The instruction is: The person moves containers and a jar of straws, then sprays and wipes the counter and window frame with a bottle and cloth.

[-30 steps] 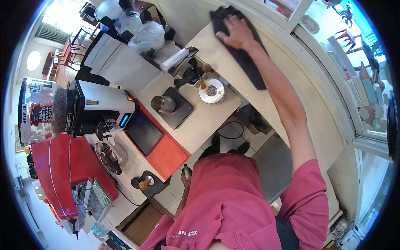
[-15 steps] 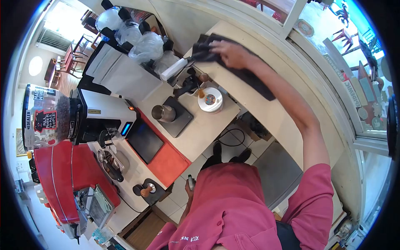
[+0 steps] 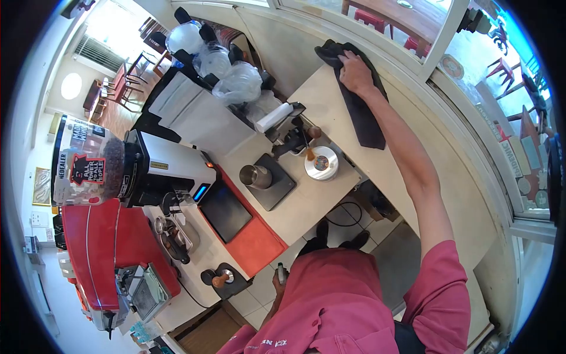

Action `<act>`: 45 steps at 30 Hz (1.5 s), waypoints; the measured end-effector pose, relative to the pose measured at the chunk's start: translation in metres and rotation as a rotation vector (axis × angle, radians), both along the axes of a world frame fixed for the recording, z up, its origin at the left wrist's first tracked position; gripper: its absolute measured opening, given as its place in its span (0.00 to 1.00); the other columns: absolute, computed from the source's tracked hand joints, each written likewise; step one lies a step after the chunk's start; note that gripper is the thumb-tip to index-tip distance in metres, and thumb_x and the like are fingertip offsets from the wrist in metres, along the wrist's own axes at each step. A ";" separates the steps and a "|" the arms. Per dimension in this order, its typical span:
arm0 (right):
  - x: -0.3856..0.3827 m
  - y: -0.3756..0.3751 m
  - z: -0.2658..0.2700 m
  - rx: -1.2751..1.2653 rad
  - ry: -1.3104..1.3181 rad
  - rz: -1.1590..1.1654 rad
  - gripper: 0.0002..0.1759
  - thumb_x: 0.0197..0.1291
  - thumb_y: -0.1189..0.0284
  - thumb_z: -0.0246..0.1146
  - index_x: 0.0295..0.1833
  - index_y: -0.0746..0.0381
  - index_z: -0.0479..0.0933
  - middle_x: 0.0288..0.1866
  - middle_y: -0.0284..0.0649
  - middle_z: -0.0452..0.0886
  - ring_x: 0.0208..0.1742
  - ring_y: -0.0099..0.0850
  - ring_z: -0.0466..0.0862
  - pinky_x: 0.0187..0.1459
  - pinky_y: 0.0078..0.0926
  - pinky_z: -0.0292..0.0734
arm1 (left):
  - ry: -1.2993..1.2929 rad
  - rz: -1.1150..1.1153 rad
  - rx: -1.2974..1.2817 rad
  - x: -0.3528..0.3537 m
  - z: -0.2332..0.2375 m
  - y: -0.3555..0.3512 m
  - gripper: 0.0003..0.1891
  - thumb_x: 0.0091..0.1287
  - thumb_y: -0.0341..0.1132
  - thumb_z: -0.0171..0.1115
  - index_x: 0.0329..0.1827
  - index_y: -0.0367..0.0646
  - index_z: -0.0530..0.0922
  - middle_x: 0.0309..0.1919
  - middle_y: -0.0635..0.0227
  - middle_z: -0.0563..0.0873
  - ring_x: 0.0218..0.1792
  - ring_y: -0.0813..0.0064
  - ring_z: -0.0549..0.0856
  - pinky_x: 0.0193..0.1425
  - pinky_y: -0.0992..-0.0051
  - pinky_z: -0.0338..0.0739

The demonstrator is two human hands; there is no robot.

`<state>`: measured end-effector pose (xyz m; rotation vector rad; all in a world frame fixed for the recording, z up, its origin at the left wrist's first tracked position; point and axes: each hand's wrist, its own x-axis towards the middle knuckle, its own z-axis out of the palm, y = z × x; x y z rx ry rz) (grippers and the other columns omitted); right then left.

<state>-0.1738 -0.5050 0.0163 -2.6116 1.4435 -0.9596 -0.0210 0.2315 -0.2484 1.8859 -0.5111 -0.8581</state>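
My right hand (image 3: 356, 72) presses on a dark cloth (image 3: 367, 121) at the far end of the cream counter (image 3: 413, 194), beside the wall under the window. The cloth is bunched under my fingers and trails toward me in a long strip. Low beside my body, my left hand (image 3: 278, 282) is wrapped round a small pale-topped object (image 3: 281, 272), perhaps a spray bottle; most of it is hidden. Nearest to the cloth stand a stack of white lids or plates (image 3: 321, 163) and a holder with dark-handled tools (image 3: 293, 139).
A metal cup (image 3: 256, 176) stands on a black scale (image 3: 276, 189). Left of it are a red mat (image 3: 259, 248) with a dark tray (image 3: 225, 212), a grinder (image 3: 171, 168), a tamper (image 3: 221, 279) and a red machine (image 3: 94, 253). Plastic-wrapped items (image 3: 239, 82) lie behind.
My right hand has moved the cloth along the counter toward the wall and window, and the strip now hangs straighter. The camera view has shifted. My left hand keeps its hold.
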 end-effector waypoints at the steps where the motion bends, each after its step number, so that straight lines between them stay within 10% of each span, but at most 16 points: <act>1: 0.006 0.005 -0.007 0.045 0.038 0.021 0.23 0.60 0.73 0.56 0.61 0.66 0.80 0.71 0.53 0.74 0.72 0.49 0.74 0.74 0.44 0.68 | 0.001 -0.010 0.017 0.002 -0.003 -0.001 0.18 0.60 0.41 0.73 0.46 0.40 0.79 0.33 0.69 0.84 0.35 0.78 0.82 0.40 0.74 0.78; 6: 0.033 0.086 -0.013 0.044 0.096 0.570 0.23 0.59 0.75 0.58 0.61 0.63 0.81 0.73 0.50 0.73 0.74 0.47 0.72 0.78 0.44 0.63 | -0.025 -0.122 0.119 0.002 0.011 -0.014 0.17 0.61 0.40 0.72 0.47 0.39 0.79 0.35 0.67 0.85 0.34 0.77 0.83 0.39 0.74 0.78; 11: 0.023 0.048 0.003 0.075 0.096 0.189 0.24 0.62 0.71 0.55 0.63 0.62 0.81 0.72 0.51 0.75 0.75 0.46 0.72 0.76 0.43 0.65 | 0.032 -0.064 0.033 0.004 0.009 -0.025 0.15 0.63 0.37 0.70 0.47 0.40 0.79 0.32 0.70 0.82 0.33 0.78 0.81 0.39 0.75 0.78; 18: 0.027 0.051 -0.008 0.118 0.126 0.432 0.24 0.59 0.73 0.57 0.61 0.60 0.82 0.72 0.47 0.75 0.70 0.47 0.75 0.74 0.42 0.68 | 0.026 -0.095 -0.032 -0.006 0.025 -0.021 0.12 0.66 0.35 0.67 0.46 0.40 0.77 0.32 0.71 0.81 0.32 0.79 0.79 0.38 0.77 0.76; 21: -0.002 0.009 -0.001 0.145 0.055 0.086 0.25 0.62 0.70 0.56 0.65 0.61 0.80 0.75 0.48 0.72 0.74 0.46 0.71 0.77 0.42 0.64 | 0.072 -0.012 -0.039 -0.004 0.002 -0.006 0.11 0.66 0.35 0.67 0.46 0.39 0.77 0.32 0.71 0.81 0.32 0.79 0.79 0.37 0.76 0.75; 23: -0.008 0.002 -0.010 0.077 0.053 0.007 0.26 0.63 0.69 0.55 0.67 0.61 0.77 0.76 0.49 0.71 0.77 0.44 0.68 0.79 0.42 0.60 | -0.021 -0.225 -0.583 0.010 -0.044 0.002 0.13 0.66 0.35 0.68 0.47 0.39 0.77 0.34 0.70 0.82 0.34 0.79 0.80 0.38 0.77 0.75; 26: -0.021 0.015 -0.013 0.090 0.088 0.047 0.27 0.64 0.70 0.55 0.69 0.61 0.76 0.77 0.50 0.70 0.79 0.43 0.66 0.80 0.43 0.57 | -0.076 -0.276 -0.442 0.001 -0.039 0.010 0.15 0.66 0.36 0.68 0.50 0.39 0.77 0.38 0.68 0.83 0.36 0.78 0.81 0.39 0.77 0.76; 30: -0.067 0.060 -0.015 0.096 0.028 0.060 0.26 0.63 0.71 0.56 0.68 0.60 0.76 0.76 0.50 0.71 0.79 0.43 0.66 0.81 0.43 0.56 | -0.021 -0.155 -0.084 -0.005 -0.012 0.002 0.15 0.66 0.36 0.68 0.50 0.39 0.77 0.38 0.68 0.83 0.36 0.78 0.81 0.39 0.77 0.76; 45: -0.320 0.343 0.011 0.202 -0.034 -0.447 0.34 0.52 0.85 0.53 0.69 0.64 0.75 0.77 0.51 0.68 0.80 0.50 0.64 0.81 0.49 0.54 | 0.030 -0.199 -0.043 -0.008 -0.012 -0.032 0.15 0.66 0.37 0.68 0.50 0.39 0.77 0.38 0.68 0.83 0.37 0.78 0.81 0.39 0.77 0.76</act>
